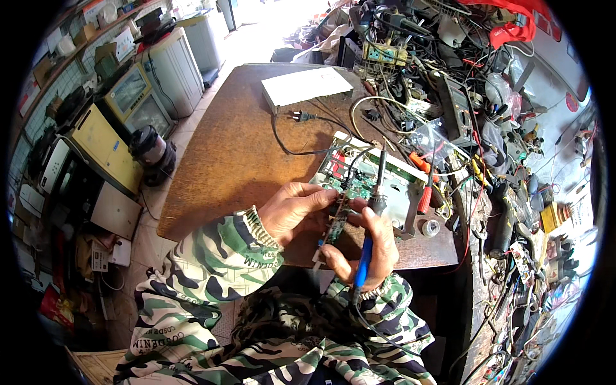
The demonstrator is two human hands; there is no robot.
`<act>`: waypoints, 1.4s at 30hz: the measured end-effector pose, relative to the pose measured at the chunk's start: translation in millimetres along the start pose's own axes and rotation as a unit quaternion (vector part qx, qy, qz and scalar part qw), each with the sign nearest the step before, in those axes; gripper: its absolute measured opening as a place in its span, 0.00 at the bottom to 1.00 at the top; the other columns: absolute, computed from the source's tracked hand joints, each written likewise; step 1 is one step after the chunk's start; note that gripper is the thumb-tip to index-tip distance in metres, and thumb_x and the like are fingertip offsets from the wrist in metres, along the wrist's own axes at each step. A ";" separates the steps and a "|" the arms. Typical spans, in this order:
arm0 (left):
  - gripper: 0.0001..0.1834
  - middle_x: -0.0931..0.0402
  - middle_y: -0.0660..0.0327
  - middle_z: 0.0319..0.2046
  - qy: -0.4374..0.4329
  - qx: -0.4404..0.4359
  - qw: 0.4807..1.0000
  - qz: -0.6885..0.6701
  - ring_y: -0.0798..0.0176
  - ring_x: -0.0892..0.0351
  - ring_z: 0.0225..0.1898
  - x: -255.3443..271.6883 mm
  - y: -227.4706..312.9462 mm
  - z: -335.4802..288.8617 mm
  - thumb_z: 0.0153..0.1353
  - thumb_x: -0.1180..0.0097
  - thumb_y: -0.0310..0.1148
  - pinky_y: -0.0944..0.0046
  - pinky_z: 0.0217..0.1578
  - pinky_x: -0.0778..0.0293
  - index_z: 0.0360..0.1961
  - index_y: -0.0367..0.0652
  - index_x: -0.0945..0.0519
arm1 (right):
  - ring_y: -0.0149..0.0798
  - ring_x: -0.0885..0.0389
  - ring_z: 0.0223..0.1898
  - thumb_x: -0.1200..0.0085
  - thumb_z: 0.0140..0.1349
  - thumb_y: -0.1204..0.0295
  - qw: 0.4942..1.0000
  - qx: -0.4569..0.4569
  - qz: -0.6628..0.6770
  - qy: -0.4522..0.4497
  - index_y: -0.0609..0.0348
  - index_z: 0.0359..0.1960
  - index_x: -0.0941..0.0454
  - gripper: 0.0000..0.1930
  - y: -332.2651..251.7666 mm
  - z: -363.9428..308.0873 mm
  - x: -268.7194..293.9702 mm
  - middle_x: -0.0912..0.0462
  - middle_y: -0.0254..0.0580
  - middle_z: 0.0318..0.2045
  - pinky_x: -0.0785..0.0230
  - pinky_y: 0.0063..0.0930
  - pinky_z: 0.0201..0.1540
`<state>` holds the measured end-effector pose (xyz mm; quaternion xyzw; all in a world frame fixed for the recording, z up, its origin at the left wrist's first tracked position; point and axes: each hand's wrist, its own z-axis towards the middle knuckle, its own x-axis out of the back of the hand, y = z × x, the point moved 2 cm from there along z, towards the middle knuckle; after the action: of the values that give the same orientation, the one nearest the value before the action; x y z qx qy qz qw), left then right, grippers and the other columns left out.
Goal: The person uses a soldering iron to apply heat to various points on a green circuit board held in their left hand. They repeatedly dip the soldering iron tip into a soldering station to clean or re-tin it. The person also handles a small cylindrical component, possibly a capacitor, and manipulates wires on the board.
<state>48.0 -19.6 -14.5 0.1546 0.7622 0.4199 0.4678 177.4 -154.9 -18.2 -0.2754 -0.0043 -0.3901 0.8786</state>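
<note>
My left hand [292, 208] pinches a narrow circuit board [336, 226], held on edge over the near side of the table. In my right hand [380, 247] is a soldering iron with a blue handle [364, 258], its dark shaft pointing up and away. The thumb of that same hand rests against the lower end of the board. Just beyond both hands sits an open metal case [404, 192] with a green circuit board [360, 183] inside. A black power cord [282, 142] runs over the case's far edge to a two-pin plug.
A white metal cover [308, 86] lies at the table's far side. Tangled cables, tools and parts crowd the right, including a red-handled probe [425, 199] and a small round clear container [430, 228]. The brown wooden table [212, 154] spreads leftward. Appliances line the left wall.
</note>
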 end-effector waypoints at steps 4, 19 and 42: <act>0.12 0.14 0.56 0.46 -0.023 -0.020 0.999 -0.039 0.60 0.14 0.46 6.6 0.0 -7.4 0.70 0.39 0.33 0.55 0.50 0.17 0.50 0.38 0.16 | 0.59 0.16 0.53 0.22 0.50 0.69 0.999 0.024 0.036 -0.011 0.63 0.62 0.27 0.37 -1.2 -0.3 -4.5 0.17 0.62 0.53 0.22 0.44 0.54; 0.25 0.17 0.51 0.50 -0.046 -0.009 0.990 -0.131 0.51 0.15 0.47 40.2 -9.6 -13.4 0.75 0.55 0.45 0.46 0.46 0.15 0.58 0.33 0.23 | 0.47 0.17 0.35 0.53 0.75 0.49 0.701 -0.323 0.609 0.183 0.65 0.59 0.23 0.29 24.1 -23.4 9.6 0.16 0.54 0.35 0.23 0.45 0.42; 0.26 0.15 0.49 0.40 -0.042 0.022 0.989 -0.143 0.46 0.13 0.37 54.5 -15.2 -7.7 0.76 0.58 0.51 0.48 0.41 0.15 0.54 0.39 0.19 | 0.32 0.23 0.19 0.38 0.66 0.76 0.770 -0.410 0.472 0.127 0.70 0.39 0.19 0.08 16.8 -14.5 12.3 0.18 0.44 0.24 0.31 0.25 0.22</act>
<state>15.9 1.7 -56.5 0.0719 0.7649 0.3250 0.5515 194.5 -161.3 -35.8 -0.5243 0.3983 0.0777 0.7486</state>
